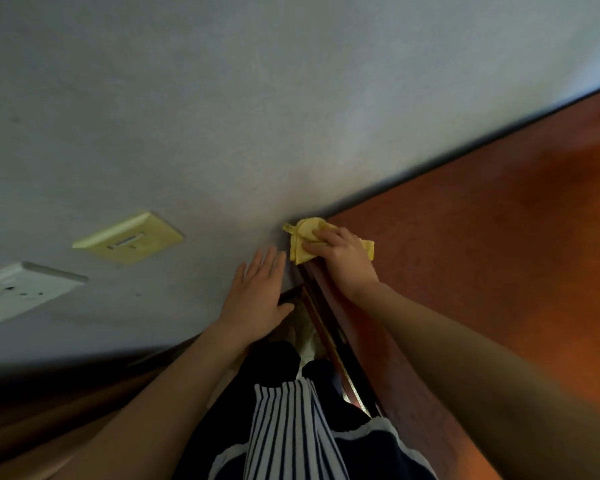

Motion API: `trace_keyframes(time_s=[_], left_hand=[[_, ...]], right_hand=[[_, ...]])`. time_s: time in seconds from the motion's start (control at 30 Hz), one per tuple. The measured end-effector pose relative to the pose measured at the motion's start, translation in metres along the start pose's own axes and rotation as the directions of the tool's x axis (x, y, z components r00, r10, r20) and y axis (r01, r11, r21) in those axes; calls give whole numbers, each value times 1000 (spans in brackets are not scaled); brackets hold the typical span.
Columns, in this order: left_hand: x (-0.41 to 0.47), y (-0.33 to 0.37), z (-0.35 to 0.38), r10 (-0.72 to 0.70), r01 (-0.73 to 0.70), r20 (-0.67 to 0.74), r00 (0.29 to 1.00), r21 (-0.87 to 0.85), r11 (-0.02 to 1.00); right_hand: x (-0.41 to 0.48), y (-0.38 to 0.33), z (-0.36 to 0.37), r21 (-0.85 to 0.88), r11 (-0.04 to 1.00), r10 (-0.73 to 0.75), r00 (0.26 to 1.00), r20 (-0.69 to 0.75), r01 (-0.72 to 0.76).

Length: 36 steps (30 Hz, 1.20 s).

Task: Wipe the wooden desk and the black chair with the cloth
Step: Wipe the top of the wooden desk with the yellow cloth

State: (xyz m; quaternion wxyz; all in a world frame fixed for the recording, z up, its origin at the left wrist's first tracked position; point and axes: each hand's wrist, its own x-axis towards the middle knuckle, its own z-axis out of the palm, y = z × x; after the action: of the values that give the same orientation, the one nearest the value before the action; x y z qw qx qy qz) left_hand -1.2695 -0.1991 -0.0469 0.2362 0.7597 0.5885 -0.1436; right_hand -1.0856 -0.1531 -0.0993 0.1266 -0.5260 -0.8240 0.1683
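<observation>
A yellow cloth point(300, 242) lies bunched at the far left corner of the reddish wooden desk point(482, 237), right where the desk meets the wall. My right hand point(340, 256) presses down on the cloth, fingers curled over it. To its left, my left hand point(257, 292) rests flat on the grey wall point(222, 116), fingers straight. The black chair is not in view.
Two wall plates sit on the wall at the left, a yellowish switch plate point(129, 239) and a white socket point(18, 291). A dark gap runs between the desk's left side point(329, 317) and the wall, with my striped top and dark shorts below.
</observation>
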Motion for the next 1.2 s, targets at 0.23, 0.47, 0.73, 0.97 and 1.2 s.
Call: trace_keyframes(time_s=[0.23,0.47,0.73,0.97,1.2], left_hand=[[36,48,-10,62,-65,63,996,37,997],[64,86,-3,120,-146,169,978,156,977],[72,101,8,82,-158,258,963,288,945],[71,106,9,77,-169,252,965,366,915],[76,98,-1,149,-174,118,982,242,955]], right_hand=[[-93,25,-28,11,975,-224,972,78,224],[-199,73,-47,-13,950,-310,945,101,313],[-182,109,-58,-118,826,-523,827,208,552],[-105,119,-68,-134,842,-494,847,198,523],[-29,132,-76,-185,901,-367,916,162,393]])
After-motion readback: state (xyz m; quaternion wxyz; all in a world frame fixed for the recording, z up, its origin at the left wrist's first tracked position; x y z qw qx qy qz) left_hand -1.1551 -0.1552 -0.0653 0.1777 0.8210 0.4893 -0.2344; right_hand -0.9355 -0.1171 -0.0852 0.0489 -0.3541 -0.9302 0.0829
